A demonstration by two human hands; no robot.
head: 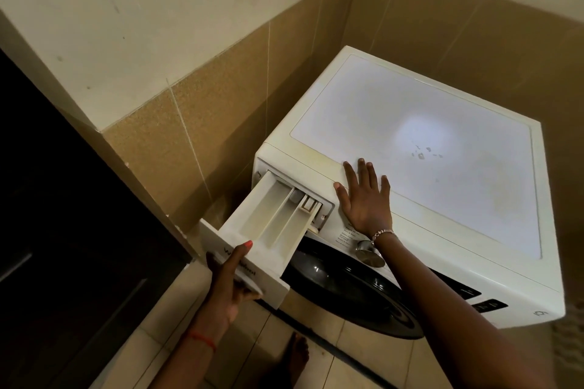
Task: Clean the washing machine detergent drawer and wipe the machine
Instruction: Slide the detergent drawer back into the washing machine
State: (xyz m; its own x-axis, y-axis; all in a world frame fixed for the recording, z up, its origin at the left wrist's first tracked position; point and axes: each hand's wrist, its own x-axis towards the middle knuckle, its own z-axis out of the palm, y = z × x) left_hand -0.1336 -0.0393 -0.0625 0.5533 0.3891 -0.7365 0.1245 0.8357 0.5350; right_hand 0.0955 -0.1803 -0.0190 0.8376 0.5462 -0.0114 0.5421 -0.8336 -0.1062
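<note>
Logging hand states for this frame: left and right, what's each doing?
Left hand: closed on the front of the pulled-out detergent drawer.
Right hand: open, flat on the washing machine top, holding nothing.

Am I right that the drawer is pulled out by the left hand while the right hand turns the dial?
Not quite. The head view shows the right hand lying flat on the machine's top, not on the dial. The rest holds: the left hand grips the front of the pulled-out drawer.

Bare arms, no sleeves; left wrist band [202, 339] (red thread), right wrist bracelet [383, 233] beaded, 1 orange-painted thumbnail [248, 243]
</note>
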